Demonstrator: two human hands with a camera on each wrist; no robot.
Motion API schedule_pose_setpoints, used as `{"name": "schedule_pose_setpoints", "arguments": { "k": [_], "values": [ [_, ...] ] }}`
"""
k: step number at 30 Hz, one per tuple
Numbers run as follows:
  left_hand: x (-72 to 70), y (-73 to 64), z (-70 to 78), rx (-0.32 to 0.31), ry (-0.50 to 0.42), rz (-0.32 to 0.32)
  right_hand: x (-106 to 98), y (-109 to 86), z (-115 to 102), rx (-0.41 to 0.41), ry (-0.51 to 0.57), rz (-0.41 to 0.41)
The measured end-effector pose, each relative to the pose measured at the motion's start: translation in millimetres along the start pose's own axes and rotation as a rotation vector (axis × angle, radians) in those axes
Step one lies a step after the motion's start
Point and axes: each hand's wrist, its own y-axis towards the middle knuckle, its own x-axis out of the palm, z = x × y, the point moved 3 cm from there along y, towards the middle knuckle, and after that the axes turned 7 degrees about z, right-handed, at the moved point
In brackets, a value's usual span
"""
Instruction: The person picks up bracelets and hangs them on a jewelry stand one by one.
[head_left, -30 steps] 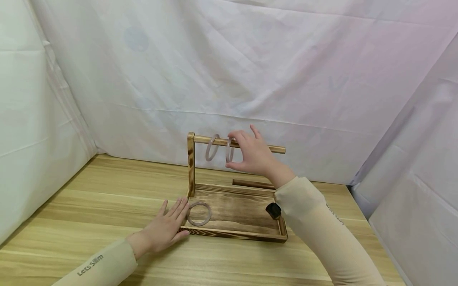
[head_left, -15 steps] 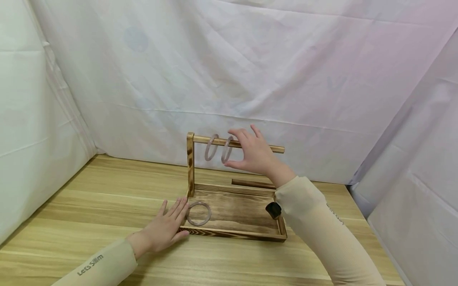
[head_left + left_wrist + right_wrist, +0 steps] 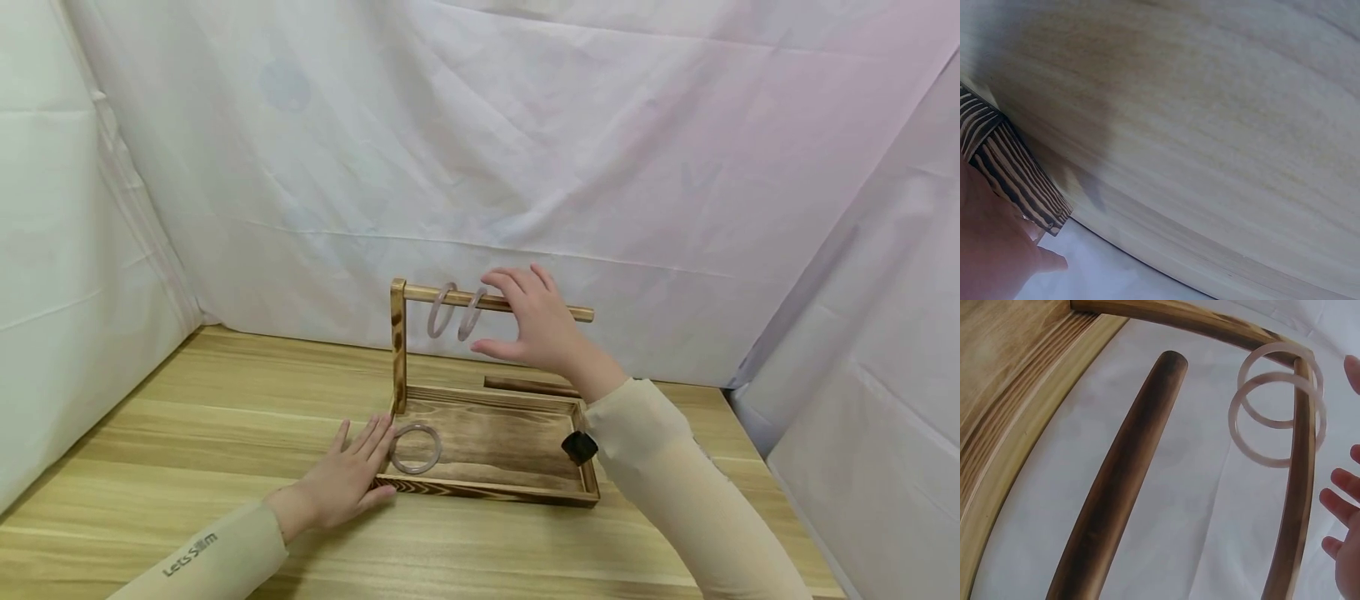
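Note:
Two pale translucent bangles hang from the horizontal bar (image 3: 542, 308) of a wooden stand: one bangle (image 3: 432, 321) nearer the post, the other bangle (image 3: 462, 323) to its right. Just right of that second bangle, my right hand (image 3: 546, 329) is spread at the bar, thumb below and fingers above, holding nothing. The right wrist view shows both bangles (image 3: 1233, 422) looped round the bar, apart from the fingertips. My left hand (image 3: 341, 482) lies with straight fingers against the left end of the stand's tray (image 3: 495, 492). Inside the tray, beside those fingers, a third bangle (image 3: 438, 450) lies flat.
The upright post (image 3: 399, 350) rises at the tray's back left corner. A second, dark wooden bar (image 3: 528, 386) runs behind the tray. A small black object (image 3: 580, 447) sits by the right sleeve. White cloth (image 3: 337, 167) hangs behind the wood-grain table (image 3: 225, 400).
The second bangle has moved left along the bar, closer to the first. My right hand has let go of it, its fingers now apart from it. My left hand has stayed put.

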Motion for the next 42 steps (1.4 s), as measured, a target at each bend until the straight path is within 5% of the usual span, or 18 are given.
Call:
{"name": "schedule_pose_setpoints", "arguments": {
  "k": [13,26,36,42],
  "values": [
    [-0.4,-1.8,-4.2,-0.038,0.002,0.018,-4.8,-20.9,-25.2,-0.192,0.160,0.070],
    [-2.8,-1.2,-8.8,-0.052,0.008,0.023,22.1,-40.0,-51.2,-0.362,0.258,0.005],
    [-3.9,-1.6,-8.8,-0.046,0.014,0.020,46.6,-49.4,-64.2,-0.273,0.289,-0.134],
    [-1.1,-0.9,-9.6,-0.044,0.012,0.021,63.8,-56.1,-67.3,-0.182,0.300,-0.287]
  ]
}}
